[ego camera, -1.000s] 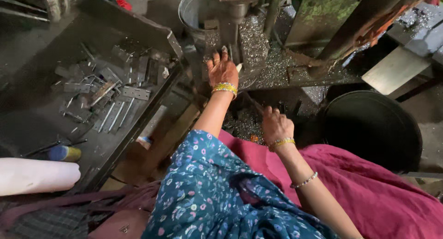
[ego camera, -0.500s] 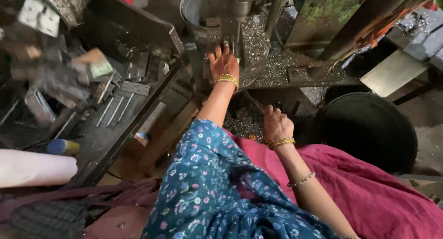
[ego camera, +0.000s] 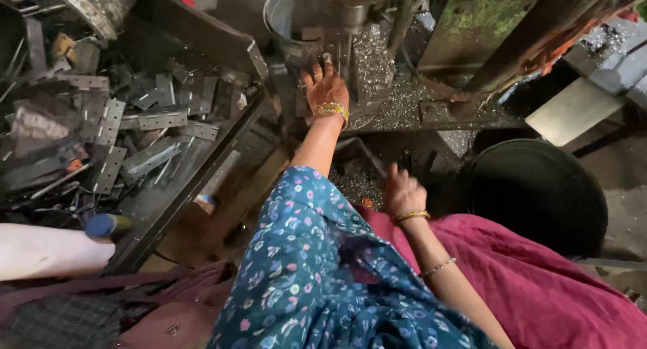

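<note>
My left hand [ego camera: 327, 86] lies flat with fingers spread on the machine bed [ego camera: 404, 106], just below the vertical spindle [ego camera: 350, 15]. Metal chips cover the bed around it. A gold bangle sits on that wrist. My right hand [ego camera: 403, 191] hangs lower, over a pile of metal shavings [ego camera: 354, 180] under the bed. Its fingers are curled and blurred, and whether it holds anything is hidden. A blue flowered sleeve [ego camera: 303, 268] covers my left arm.
A dark metal tray [ego camera: 202, 167] on the left holds several flat perforated hinge plates [ego camera: 162, 120]. A round black tub [ego camera: 539, 187] stands at the right. A steel bucket [ego camera: 290, 12] sits behind the spindle. A white roll [ego camera: 47, 251] lies at the lower left.
My left hand stays on the machine bed. My right hand has dropped slightly, its fingers now blurred. The view has swung, showing more of the hinge tray.
</note>
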